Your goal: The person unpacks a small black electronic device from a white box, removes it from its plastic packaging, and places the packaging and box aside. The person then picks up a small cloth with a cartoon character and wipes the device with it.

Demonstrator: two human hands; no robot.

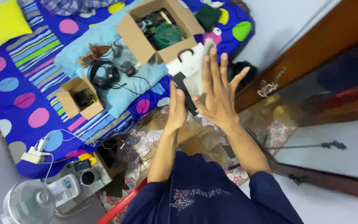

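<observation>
My left hand (176, 108) is raised edge-on, fingers straight and together, its palm against a black flat item (186, 96) that sits between my two hands. My right hand (218, 92) is raised opposite with fingers spread wide, its palm toward the black item and a white paper bag (189, 64) with a black handle. The bag lies behind both hands, near a large open cardboard box (139, 41). Whether either hand grips the black item is hidden.
A bed with a blue polka-dot sheet (30, 103) carries the large box with a green fan (168, 35), a small cardboard box (77, 99), black headphones (104, 74), a pale blue pillow (125, 91). A white fan (25, 203) and power strip (32, 157) stand lower left. A wooden mirrored door (311, 95) is right.
</observation>
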